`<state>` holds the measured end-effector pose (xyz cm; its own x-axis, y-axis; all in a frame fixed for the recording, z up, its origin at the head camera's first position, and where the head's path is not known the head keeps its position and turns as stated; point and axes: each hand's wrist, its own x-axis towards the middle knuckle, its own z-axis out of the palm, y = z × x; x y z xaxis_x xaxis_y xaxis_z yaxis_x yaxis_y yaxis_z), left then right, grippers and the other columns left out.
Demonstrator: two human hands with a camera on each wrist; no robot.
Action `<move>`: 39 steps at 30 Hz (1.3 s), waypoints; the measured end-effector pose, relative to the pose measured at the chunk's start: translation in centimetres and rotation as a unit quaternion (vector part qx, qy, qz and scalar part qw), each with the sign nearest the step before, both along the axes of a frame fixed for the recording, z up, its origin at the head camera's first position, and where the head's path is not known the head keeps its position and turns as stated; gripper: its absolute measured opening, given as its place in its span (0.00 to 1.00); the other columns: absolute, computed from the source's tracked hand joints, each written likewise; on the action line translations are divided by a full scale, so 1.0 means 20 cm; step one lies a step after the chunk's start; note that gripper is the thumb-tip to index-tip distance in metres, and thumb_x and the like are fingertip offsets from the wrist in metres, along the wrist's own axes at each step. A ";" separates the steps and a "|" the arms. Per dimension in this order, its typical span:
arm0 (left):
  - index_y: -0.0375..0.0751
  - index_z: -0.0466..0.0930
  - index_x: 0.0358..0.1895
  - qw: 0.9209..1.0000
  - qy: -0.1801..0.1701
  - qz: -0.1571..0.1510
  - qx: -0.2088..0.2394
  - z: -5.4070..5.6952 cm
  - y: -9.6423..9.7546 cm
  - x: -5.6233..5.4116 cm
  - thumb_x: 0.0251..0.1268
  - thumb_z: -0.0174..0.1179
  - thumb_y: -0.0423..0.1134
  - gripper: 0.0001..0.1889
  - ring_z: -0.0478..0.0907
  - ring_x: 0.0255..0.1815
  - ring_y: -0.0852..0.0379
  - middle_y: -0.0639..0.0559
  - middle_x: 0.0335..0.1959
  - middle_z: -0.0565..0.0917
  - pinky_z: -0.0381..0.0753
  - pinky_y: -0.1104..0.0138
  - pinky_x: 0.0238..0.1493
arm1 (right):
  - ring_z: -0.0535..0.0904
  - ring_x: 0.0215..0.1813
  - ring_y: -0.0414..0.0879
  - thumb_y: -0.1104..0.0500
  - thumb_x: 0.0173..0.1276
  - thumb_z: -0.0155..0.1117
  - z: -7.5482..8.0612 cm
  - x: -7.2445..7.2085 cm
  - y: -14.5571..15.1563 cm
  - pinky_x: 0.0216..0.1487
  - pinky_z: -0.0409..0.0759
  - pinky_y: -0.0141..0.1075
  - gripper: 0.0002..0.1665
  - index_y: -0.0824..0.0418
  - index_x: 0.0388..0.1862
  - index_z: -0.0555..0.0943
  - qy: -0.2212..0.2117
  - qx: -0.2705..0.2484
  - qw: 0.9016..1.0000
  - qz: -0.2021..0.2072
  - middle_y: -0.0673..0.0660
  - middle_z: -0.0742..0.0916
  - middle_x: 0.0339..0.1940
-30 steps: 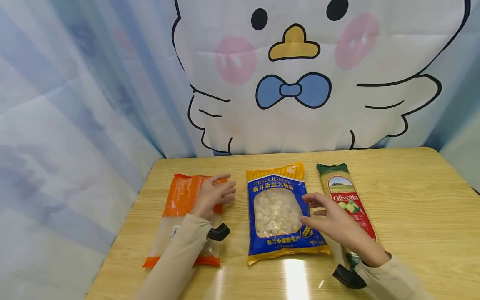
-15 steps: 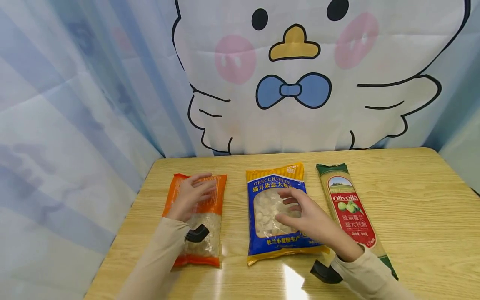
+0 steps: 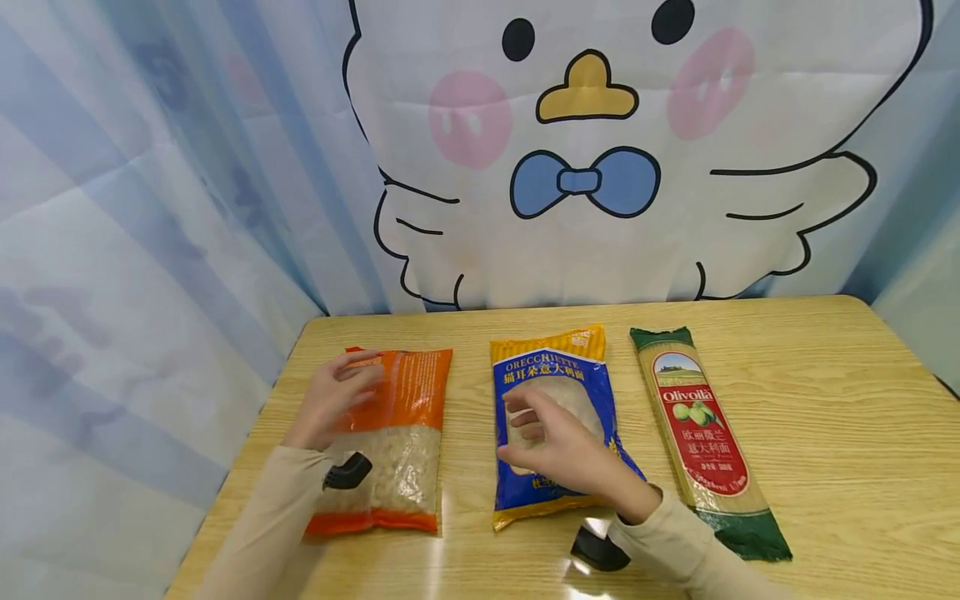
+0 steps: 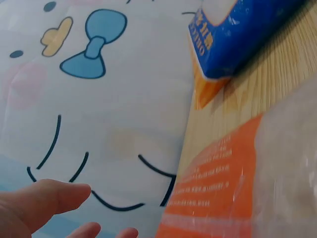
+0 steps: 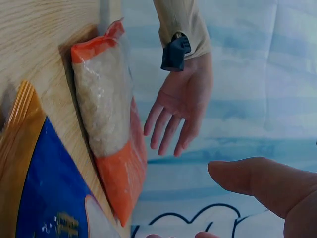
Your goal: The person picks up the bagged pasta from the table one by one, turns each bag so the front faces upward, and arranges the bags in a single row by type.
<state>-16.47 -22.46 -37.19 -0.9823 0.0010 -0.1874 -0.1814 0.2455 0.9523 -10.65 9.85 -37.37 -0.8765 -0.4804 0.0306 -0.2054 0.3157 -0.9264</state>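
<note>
My left hand hovers over the left edge of an orange-and-clear bag of pale contents, its fingers loosely bent around nothing. In the right wrist view, a gap shows between that left hand and the bag. Above a blue-and-yellow bag of orecchiette pasta is my right hand, fingers relaxed and thumb apart, covering part of its clear window. To the right lies a long pack of Olivoilà spaghetti with green ends, lying slantwise; neither hand is near it.
All three packs lie apart on a light wooden table. A curtain with a cartoon bird hangs right behind the table's back edge, and more curtain runs along the left side. Each sleeve has a black wrist mount.
Both hands have moved left across the packs. The right hand has left the spaghetti's side and is now over the orecchiette bag; the left has shifted to the orange bag's left edge. The packs have stayed put.
</note>
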 end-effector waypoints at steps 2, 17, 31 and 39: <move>0.37 0.64 0.73 1.000 0.000 0.004 -0.012 0.00 -0.03 0.00 0.72 0.60 0.48 0.32 0.74 0.66 0.42 0.35 0.68 0.72 0.73 0.51 0.67 | 0.76 0.62 0.61 0.59 0.66 0.69 0.00 0.00 -0.03 0.59 0.79 0.51 0.36 0.66 0.69 0.67 -0.011 0.005 1.000 -0.003 0.67 0.76 0.63; 0.36 0.61 0.74 0.995 -0.004 0.046 -0.085 -0.05 -0.31 0.02 0.73 0.57 0.52 0.35 0.80 0.54 0.62 0.40 0.65 0.76 0.77 0.58 0.64 | 0.76 0.61 0.61 0.56 0.65 0.70 -0.07 0.04 -0.27 0.59 0.79 0.50 0.40 0.67 0.71 0.65 -0.055 0.019 0.997 0.043 0.68 0.75 0.63; 0.31 0.56 0.76 0.996 -0.067 0.054 -0.034 -0.18 -0.43 -0.02 0.73 0.58 0.47 0.36 0.83 0.43 0.69 0.45 0.57 0.83 0.83 0.64 0.55 | 0.77 0.60 0.63 0.55 0.61 0.72 -0.16 0.06 -0.40 0.56 0.80 0.52 0.44 0.71 0.70 0.64 -0.030 0.086 0.995 0.042 0.71 0.76 0.61; 0.32 0.53 0.77 0.996 -0.075 -0.038 -0.022 -0.21 -0.45 -0.06 0.76 0.54 0.48 0.36 0.81 0.48 0.68 0.37 0.66 0.75 0.83 0.68 0.53 | 0.76 0.45 0.50 0.60 0.58 0.73 -0.21 0.05 -0.45 0.44 0.78 0.36 0.40 0.72 0.66 0.67 -0.015 0.089 0.996 0.028 0.62 0.80 0.44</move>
